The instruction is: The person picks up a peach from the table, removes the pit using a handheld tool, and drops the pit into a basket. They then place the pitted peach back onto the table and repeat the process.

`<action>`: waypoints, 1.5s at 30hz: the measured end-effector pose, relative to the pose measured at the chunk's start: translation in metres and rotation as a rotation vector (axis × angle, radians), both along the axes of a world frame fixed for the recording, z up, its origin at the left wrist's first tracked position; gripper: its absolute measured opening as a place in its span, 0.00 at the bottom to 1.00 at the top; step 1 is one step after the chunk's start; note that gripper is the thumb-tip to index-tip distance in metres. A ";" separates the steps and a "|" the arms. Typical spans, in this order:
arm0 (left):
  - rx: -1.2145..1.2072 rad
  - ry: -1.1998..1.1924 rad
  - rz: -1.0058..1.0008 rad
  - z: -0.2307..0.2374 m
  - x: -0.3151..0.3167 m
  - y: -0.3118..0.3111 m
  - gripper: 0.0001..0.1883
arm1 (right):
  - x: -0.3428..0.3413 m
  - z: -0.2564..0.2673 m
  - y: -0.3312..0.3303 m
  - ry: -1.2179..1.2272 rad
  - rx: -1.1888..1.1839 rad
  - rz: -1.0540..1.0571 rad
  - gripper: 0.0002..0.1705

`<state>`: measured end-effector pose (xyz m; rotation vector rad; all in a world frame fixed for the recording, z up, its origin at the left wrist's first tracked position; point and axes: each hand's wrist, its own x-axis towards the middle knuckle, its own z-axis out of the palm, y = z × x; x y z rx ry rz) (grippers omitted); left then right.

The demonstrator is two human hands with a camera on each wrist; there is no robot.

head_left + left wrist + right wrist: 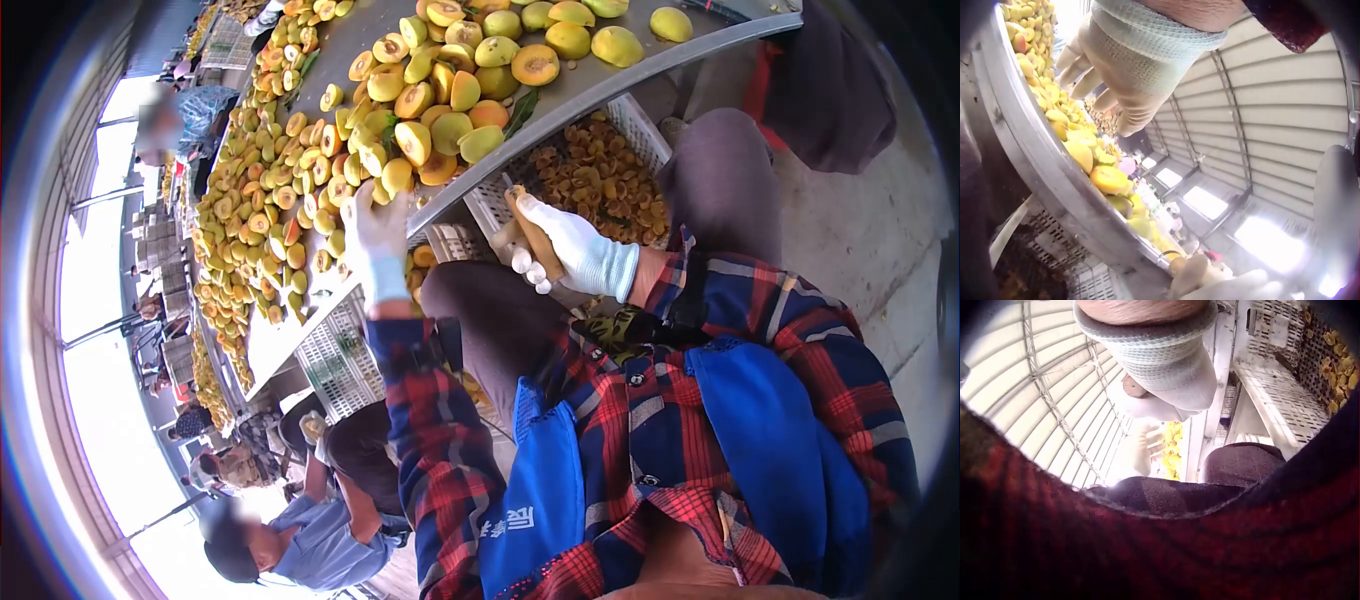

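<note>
Over the edge of the fruit-covered table, my gloved left hand (378, 235) reaches among halved yellow fruits (412, 142). In the left wrist view this hand (1125, 72) has its fingers extended and apart, with no fruit visible in them. My gloved right hand (580, 245) grips a brown handled tool (540, 238) just outside the table's metal rim (600, 92). A small curved loop shows at the tool's end in the left wrist view. The right wrist view shows the back of the right glove (1169, 378), which hides most of the handle (1135, 387).
Below the rim stands a white crate (642, 132) of orange-brown pieces. Another perforated crate (340, 355) is beside my knee. A seated person (330, 540) in a blue shirt is at the lower left, and further people are along the table.
</note>
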<state>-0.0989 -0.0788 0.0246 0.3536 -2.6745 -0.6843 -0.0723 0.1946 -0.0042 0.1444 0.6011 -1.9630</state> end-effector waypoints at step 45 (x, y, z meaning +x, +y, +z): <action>0.996 0.195 -0.019 0.016 0.041 0.133 0.31 | -0.012 0.032 0.005 0.659 0.342 0.274 0.30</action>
